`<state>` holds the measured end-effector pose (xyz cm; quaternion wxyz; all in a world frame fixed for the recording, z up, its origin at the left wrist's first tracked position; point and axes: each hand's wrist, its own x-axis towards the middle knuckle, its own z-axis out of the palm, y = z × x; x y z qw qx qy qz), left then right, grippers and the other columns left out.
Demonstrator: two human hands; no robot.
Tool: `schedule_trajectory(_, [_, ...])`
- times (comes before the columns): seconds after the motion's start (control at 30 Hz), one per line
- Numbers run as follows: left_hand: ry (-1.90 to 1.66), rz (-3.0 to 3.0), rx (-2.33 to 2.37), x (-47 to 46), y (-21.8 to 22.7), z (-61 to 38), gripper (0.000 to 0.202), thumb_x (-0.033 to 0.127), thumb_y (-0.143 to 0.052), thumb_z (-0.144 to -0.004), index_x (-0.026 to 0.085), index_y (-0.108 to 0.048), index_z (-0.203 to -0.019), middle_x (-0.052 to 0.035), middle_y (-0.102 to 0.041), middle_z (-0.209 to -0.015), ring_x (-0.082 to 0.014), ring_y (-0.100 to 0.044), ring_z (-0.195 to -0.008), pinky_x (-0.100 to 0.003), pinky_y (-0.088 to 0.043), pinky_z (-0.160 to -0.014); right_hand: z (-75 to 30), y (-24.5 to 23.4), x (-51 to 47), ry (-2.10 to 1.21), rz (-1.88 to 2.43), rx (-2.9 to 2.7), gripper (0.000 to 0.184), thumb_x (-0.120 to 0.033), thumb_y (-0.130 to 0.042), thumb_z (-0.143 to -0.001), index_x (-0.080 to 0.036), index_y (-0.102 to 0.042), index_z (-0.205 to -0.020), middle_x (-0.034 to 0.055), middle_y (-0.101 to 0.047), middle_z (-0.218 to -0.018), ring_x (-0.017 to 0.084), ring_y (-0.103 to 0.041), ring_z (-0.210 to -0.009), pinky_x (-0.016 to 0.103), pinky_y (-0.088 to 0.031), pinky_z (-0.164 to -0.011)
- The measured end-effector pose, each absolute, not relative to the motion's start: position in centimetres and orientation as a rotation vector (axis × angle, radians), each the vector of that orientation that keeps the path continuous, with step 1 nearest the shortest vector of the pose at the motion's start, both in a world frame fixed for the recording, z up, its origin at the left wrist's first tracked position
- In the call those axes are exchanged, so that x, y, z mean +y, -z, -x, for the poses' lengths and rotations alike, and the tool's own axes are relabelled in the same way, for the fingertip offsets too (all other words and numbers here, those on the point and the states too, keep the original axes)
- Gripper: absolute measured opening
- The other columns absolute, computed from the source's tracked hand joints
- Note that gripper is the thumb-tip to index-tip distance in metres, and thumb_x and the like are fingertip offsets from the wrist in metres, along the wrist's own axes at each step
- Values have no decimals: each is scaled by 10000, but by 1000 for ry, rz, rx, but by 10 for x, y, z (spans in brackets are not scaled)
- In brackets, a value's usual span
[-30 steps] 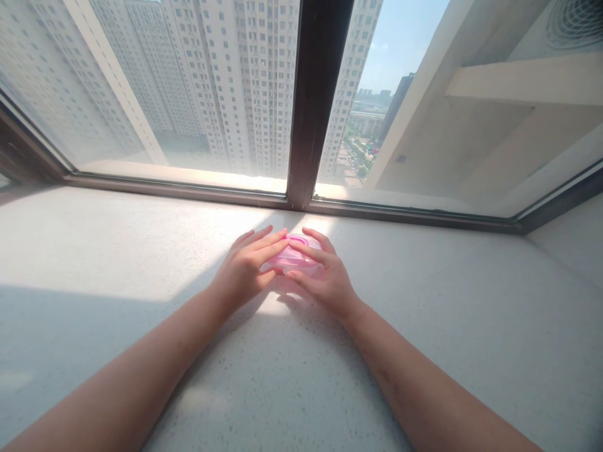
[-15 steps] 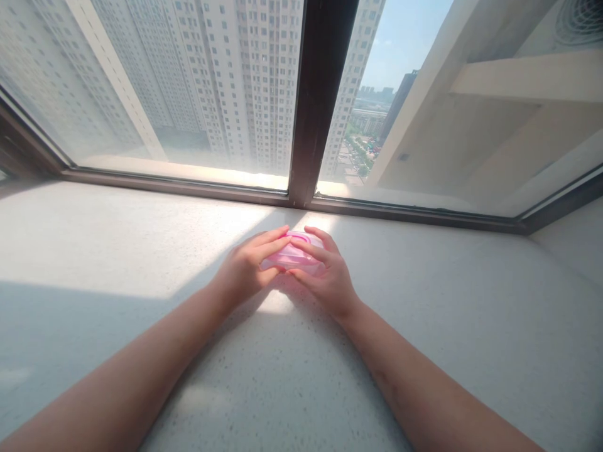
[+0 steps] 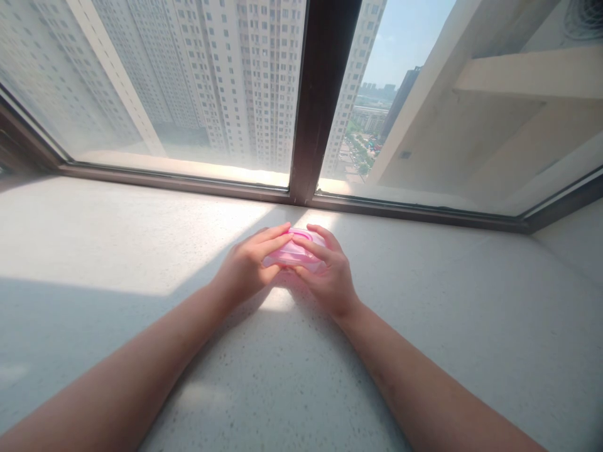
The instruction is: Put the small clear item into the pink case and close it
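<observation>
A small translucent pink plastic case (image 3: 293,251) rests low over the pale speckled windowsill (image 3: 117,238), in a patch of sun. My left hand (image 3: 247,269) grips its left side, fingers laid across the top and thumb underneath. From the right, my right hand (image 3: 330,276) holds the other side, its fingers curled over the lid. Most of the case is hidden by my fingers.
A dark window frame (image 3: 320,94) rises just behind the hands, with glass panes on both sides showing tall apartment blocks (image 3: 226,81) outside. The sill runs wide to the left and right, and turns a corner at the far right (image 3: 570,245).
Both hands and the pink case have shifted slightly away from me toward the window. The grip looks the same.
</observation>
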<state>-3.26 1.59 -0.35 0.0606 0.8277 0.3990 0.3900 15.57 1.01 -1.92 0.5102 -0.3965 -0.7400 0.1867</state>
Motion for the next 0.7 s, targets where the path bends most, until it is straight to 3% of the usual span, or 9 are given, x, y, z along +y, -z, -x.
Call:
schedule_trajectory(0.4, [-1064,-2535,1293,10,2,29,587,146,-584,-800,194,-497,-1379,-65,-482,-1458,-249,-449,-1330,-419,-398,-1121,-156,18,12,-418,932,-1783,457,-183,-717,-729,-286,-637,-1167,61,-507,-1314,256,-468,-1266,462,-394,-1090])
schedule_trajectory(0.57, [-1032,-2535,1314,8,3,30,640,142,-582,-781,251,-463,-1400,-43,-462,-1471,-263,-440,-1331,-435,-415,-1104,-158,17,14,-444,938,-1787,445,-219,-727,-720,-296,-640,-1149,61,-501,-1312,266,-462,-1269,484,-386,-1089])
schedule_trajectory(0.7, [-1022,-2515,1344,9,5,30,646,137,-598,-753,239,-480,-1380,-77,-406,-1499,-288,-409,-1349,-457,-400,-1109,-157,16,11,-459,934,-1783,471,-188,-711,-696,-282,-634,-1151,73,-484,-1330,271,-441,-1289,489,-370,-1100])
